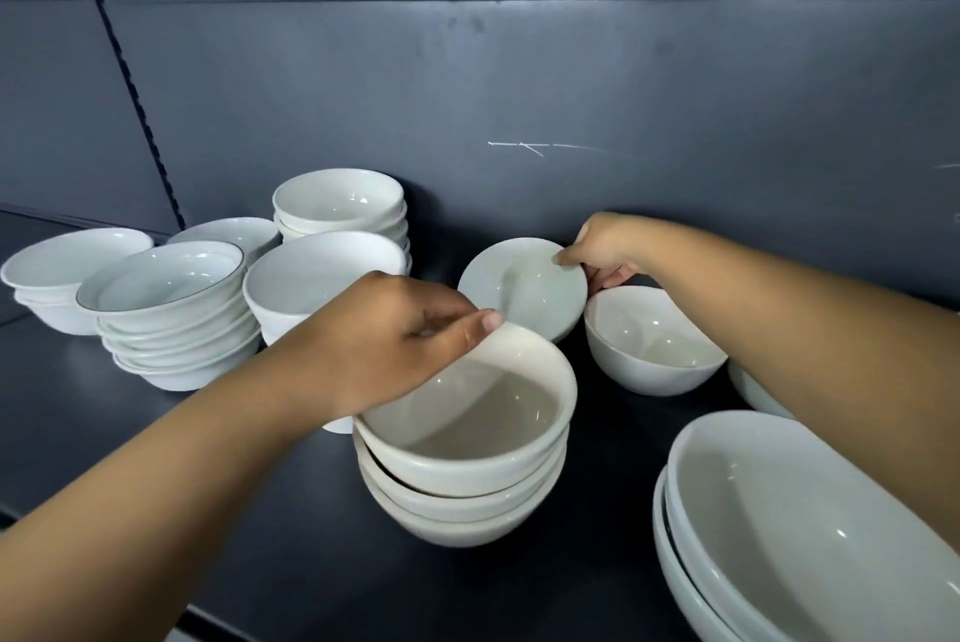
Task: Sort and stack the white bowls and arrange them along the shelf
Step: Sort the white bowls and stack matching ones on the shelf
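A stack of three cream bowls (467, 464) stands on the dark shelf (156, 433) in the middle. My left hand (395, 345) grips the far rim of its top bowl with thumb and fingers. Behind it a small shallow white bowl (519, 293) is tilted up on edge, and my right hand (602, 251) pinches its right rim. A single round white bowl (649, 345) sits upright just right of it, under my right forearm.
At the left stand several stacks: rimmed shallow bowls (171, 308), a deep bowl stack (317, 282), a tall stack (340, 210) at the back, low bowls (62, 277). Large oval dishes (779, 537) fill the near right. The dark back panel (519, 95) is close behind.
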### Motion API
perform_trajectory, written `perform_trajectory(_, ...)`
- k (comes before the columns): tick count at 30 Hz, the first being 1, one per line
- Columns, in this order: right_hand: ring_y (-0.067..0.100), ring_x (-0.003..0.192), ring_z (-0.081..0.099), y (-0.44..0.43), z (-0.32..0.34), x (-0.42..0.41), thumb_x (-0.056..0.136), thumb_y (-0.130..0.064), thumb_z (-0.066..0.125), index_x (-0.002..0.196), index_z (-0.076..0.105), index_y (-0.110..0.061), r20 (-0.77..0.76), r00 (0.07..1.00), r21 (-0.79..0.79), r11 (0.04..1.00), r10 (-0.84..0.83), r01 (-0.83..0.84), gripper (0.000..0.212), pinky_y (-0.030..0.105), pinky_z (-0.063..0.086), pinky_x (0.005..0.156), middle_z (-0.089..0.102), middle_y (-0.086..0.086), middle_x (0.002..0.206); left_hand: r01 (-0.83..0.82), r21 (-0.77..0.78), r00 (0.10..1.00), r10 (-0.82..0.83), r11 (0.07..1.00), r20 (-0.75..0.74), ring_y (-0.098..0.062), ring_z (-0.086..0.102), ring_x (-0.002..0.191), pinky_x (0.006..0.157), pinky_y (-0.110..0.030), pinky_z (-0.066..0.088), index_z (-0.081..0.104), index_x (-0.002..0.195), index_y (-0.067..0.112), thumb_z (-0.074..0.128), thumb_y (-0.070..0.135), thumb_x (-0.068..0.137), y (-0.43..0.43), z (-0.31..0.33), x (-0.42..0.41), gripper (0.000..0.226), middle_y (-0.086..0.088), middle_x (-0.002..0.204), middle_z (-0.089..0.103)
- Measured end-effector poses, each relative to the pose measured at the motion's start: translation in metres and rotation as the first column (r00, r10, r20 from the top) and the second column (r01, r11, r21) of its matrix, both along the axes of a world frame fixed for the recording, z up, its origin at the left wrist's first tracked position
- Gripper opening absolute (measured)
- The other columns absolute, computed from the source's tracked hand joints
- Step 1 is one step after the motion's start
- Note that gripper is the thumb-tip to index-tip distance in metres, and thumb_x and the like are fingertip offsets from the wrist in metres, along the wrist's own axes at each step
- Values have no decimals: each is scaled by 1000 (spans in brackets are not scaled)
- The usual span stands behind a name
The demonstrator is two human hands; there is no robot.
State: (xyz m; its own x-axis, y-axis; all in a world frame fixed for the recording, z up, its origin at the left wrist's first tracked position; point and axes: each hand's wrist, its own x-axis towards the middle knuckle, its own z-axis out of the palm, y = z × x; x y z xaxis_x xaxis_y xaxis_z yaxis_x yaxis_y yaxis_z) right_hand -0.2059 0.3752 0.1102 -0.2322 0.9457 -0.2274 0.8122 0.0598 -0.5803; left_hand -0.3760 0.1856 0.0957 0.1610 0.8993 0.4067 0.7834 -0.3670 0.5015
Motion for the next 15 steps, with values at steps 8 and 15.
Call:
perform_trajectory(8, 7, 36, 58, -25, 59, 27, 94, -24, 51, 76, 47, -10, -224, 974, 119, 991, -29, 57, 22, 17, 44, 47, 61, 8, 65, -40, 107, 979, 17, 993, 201, 5, 56, 69, 65, -8, 41, 66, 81, 23, 49, 58, 71, 2, 40, 7, 41, 16, 75, 68)
perform_trajectory(15, 9, 44, 64, -82, 123, 54, 93, -21, 51, 83, 59, -7, -479, 877, 86, 994, -22, 71, 19, 12, 47, 43, 68, 6, 53, 1, 3, 888, -3, 1000, 460, -5, 23, 138, 112, -34, 28, 3, 146, 33, 70, 67, 34, 31, 65, 17, 135, 10, 153, 19)
